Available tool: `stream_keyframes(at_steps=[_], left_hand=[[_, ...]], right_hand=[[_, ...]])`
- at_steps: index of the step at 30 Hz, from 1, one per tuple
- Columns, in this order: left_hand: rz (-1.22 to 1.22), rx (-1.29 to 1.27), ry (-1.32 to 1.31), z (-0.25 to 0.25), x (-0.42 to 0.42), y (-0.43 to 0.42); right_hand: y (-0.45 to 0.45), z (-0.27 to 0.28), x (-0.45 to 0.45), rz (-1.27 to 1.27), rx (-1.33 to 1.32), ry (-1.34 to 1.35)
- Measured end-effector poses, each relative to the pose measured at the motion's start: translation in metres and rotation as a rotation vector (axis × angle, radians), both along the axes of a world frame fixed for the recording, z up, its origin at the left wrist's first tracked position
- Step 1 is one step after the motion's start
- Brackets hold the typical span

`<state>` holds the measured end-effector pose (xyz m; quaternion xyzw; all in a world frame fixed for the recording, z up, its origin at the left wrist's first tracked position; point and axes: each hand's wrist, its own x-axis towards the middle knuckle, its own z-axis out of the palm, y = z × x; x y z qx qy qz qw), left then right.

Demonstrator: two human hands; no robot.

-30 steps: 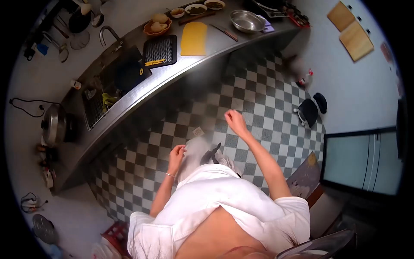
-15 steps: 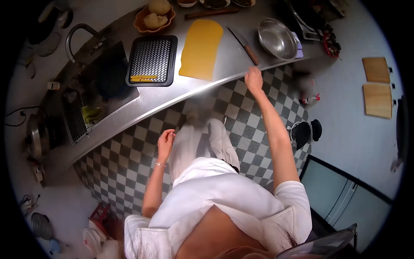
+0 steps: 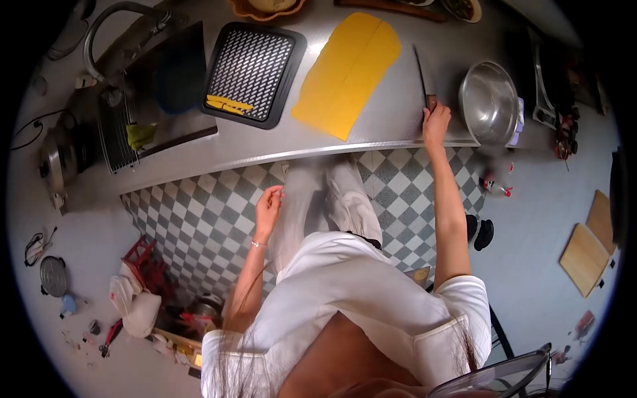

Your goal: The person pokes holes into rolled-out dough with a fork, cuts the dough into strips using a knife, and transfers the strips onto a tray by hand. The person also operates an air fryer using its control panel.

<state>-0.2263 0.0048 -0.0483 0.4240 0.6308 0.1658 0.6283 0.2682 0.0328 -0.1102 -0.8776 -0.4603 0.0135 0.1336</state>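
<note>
My right hand (image 3: pixel 436 123) is at the counter's front edge, its fingers closed round the wooden handle of a knife (image 3: pixel 425 76) that lies on the steel counter, blade pointing away. Left of the knife lies a flat yellow sheet (image 3: pixel 348 73) with a line running along its length. Beside the sheet is a black perforated tray (image 3: pixel 251 66) with thin yellow strips (image 3: pixel 229 105) near its front. My left hand (image 3: pixel 269 205) hangs below the counter edge in front of my trousers, fingers curled; whether it holds anything is too small to tell.
A steel bowl (image 3: pixel 490 103) stands right of the knife. At the left are a sink with a tap (image 3: pixel 99 33) and a rack with a green cloth (image 3: pixel 141 136). A rolling pin (image 3: pixel 391 8) and a basket (image 3: pixel 265 13) lie at the back.
My right hand has moved from below the counter to the knife and closed on its handle. The view has come closer to the counter and turned. My left hand stays low.
</note>
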Motion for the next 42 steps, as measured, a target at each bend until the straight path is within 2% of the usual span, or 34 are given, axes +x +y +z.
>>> stream_keyframes(at_steps=[3, 6, 9, 11, 13, 17, 26, 34, 42], left_hand=[[0.009, -0.014, -0.005, 0.002, 0.013, 0.011], [0.008, 0.012, -0.021, -0.001, 0.019, 0.023], [0.004, 0.017, -0.034, -0.013, 0.023, 0.036], [-0.029, 0.018, -0.02, -0.01, 0.027, 0.052], [-0.052, 0.055, -0.041, -0.015, 0.026, 0.061], [-0.07, 0.091, -0.034, -0.015, 0.027, 0.079], [-0.044, 0.073, -0.012, -0.019, 0.023, 0.081], [-0.038, 0.049, -0.008, -0.022, 0.018, 0.078], [0.026, 0.075, -0.045, -0.033, 0.015, 0.073]], right_hand=[[-0.007, 0.003, 0.002, -0.033, -0.039, 0.134], [-0.03, 0.04, -0.035, -0.012, 0.123, 0.267], [-0.038, 0.088, -0.092, -0.111, -0.005, 0.665], [-0.038, 0.095, -0.12, 0.095, -0.087, 0.729], [-0.021, 0.11, -0.144, 0.386, -0.193, 0.669], [0.008, 0.113, -0.169, 0.557, -0.367, 0.598], [0.032, 0.104, -0.182, 0.529, -0.528, 0.479], [0.031, 0.097, -0.183, 0.582, -0.522, 0.374], [0.034, 0.102, -0.182, 0.596, -0.53, 0.386]])
